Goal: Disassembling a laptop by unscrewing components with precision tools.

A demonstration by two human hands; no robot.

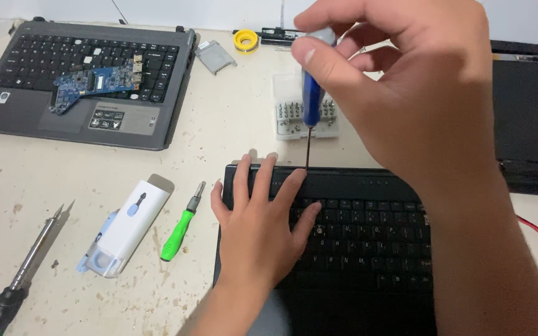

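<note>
The right hand (406,81) pinches a slim screwdriver (312,93) upright, thumb and fingertips closed around its glossy blue barrel, with a pale grey cap showing at the top of the grip. Below the barrel a thin dark metal shaft runs straight down, and its tip meets the back edge of a black laptop base (356,249) just ahead of the left hand's fingertips.

The left hand (259,230) lies flat and open on that base, fingers spread slightly and pressed onto the smooth matte strip above the keyboard, palm over the leftmost keys. The base is dark plastic, rectangular, its keys small and square with faint pale legends.

Just beyond the right hand's fingers sits a translucent plastic bit holder (294,115), studded with short metal bits. To the left of the left hand, close by, lies a green-handled screwdriver (180,230) with a ribbed rubbery grip, then a white boxy case (126,227) with rounded corners. Farther left lies a soldering iron (26,267) with a long grey metal stem. Well beyond the left hand rests a grey laptop base (82,81) carrying a blue circuit board (94,84). The table (231,124) is cream, scuffed and flecked with brown marks.
</note>
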